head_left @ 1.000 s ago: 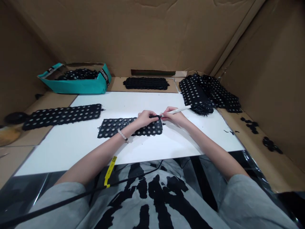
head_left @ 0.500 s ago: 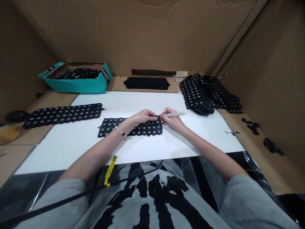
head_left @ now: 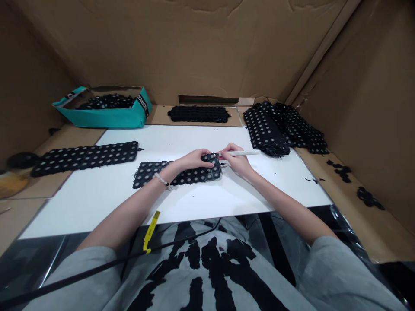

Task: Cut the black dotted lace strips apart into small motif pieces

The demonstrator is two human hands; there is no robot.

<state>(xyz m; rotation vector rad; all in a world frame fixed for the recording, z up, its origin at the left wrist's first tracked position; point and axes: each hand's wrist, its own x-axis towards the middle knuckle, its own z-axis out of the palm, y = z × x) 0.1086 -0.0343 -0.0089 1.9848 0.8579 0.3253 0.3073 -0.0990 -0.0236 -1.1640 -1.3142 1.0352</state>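
A black rubbery sheet with rows of pale round dots (head_left: 197, 175) lies in front of me on the white board. My left hand (head_left: 194, 160) is closed on its far edge near the right end, thumb on top and fingers at the back. My right hand (head_left: 237, 161) pinches a slim white pen-shaped tool (head_left: 249, 153). The tool's tip is at the sheet's far right corner, and its back end points right. Whether the tip touches the sheet is too small to tell.
Another dotted sheet (head_left: 87, 157) lies at left. A teal box (head_left: 106, 118) holds dotted black pieces. A black stack (head_left: 199, 114) lies at the back, a pile of dotted sheets (head_left: 264, 127) at back right. Small black scraps (head_left: 366, 196) lie right. A black cable (head_left: 181, 240) crosses my lap.
My left thumb has moved down from the corner onto the sheet's dotted face, baring the corner. The white tool has shifted slightly right and lies flatter, still in my right hand.
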